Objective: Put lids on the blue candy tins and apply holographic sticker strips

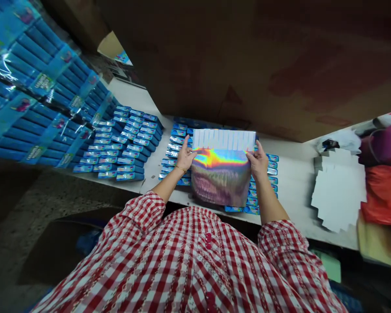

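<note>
A shiny, rainbow-reflecting sheet point(220, 178) hangs between my two hands, with a row of white strips point(224, 139) along its upper part. My left hand point(185, 157) pinches its left edge near the top; a thin bangle circles that wrist. At the right edge, my right hand point(258, 161) grips it between thumb and fingers. Small blue boxes point(251, 210) lie in rows on the white table point(295, 191) under and around the sheet, partly hidden by it.
Stacked blue boxes point(127, 152) and tall wrapped blue packs point(45, 87) stand at the left. A large brown carton point(231, 65) rises behind the sheet. Flat white card pieces point(340, 189) and a red plastic bag point(384, 191) are at the right.
</note>
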Tool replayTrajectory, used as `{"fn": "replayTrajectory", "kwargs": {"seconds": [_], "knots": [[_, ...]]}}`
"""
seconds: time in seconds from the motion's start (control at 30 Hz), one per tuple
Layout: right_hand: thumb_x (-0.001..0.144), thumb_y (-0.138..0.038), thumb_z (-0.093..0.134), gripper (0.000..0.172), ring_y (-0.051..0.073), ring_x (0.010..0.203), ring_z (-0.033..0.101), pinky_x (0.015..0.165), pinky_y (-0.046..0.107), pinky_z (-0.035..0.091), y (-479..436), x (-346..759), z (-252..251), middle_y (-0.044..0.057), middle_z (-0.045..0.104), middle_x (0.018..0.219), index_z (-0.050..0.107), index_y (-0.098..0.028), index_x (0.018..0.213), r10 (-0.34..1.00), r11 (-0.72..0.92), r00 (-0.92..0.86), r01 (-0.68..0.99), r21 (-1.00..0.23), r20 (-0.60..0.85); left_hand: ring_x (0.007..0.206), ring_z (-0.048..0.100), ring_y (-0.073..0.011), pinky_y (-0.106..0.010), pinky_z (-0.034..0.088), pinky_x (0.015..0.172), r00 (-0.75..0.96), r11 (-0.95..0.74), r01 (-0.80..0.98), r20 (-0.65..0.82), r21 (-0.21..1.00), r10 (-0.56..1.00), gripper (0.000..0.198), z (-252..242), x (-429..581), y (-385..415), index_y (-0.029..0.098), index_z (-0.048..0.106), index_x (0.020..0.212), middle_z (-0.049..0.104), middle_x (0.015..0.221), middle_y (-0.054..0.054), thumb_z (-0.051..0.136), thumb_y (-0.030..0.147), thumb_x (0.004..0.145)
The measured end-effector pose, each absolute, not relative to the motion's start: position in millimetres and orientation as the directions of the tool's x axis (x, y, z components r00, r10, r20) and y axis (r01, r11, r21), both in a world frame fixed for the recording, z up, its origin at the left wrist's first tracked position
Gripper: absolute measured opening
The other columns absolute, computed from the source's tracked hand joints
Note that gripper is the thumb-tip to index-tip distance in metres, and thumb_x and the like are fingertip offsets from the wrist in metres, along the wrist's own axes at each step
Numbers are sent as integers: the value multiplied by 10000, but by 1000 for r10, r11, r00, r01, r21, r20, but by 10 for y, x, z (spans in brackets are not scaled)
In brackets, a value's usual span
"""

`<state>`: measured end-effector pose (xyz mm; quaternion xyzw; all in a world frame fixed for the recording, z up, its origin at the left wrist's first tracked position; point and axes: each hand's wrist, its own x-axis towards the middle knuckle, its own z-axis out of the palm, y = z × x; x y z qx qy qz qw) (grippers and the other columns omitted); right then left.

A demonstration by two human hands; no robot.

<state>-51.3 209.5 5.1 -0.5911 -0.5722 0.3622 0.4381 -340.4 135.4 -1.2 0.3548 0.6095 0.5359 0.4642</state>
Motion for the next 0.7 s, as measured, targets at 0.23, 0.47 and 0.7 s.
{"fn": "replayTrajectory", "kwargs": {"seconds": [0.23,0.47,0.7], "knots": [[571,-386,758,540,233,1057,591,946,419,461,1964,-298,504,54,666,1133,689,-206,1075,1000,12,6,201,-980,13,1116,556,-209,-331,428,977,-231,40,66,-24,997,973,492,373,-3451,1312,159,631,1176,638,1165,-80,651,274,698],[582,-418,782,469,215,914,614,812,394,500,1754,-95,953,37,682,955,717,-232,1008,989,122,-115,292,-949,92,932,603,-186,-326,485,862,-272,-22,32,29,999,962,462,768,-3412,1225,145,681,1078,683,1009,-63,722,297,644],[720,-487,670,366,209,830,602,777,403,498,1561,19,1125,50,648,862,724,-246,990,964,263,-158,490,-831,212,791,583,-168,-310,468,799,-232,-214,456,348,864,908,117,1205,-3316,929,194,718,819,640,777,-37,658,255,739]]}}
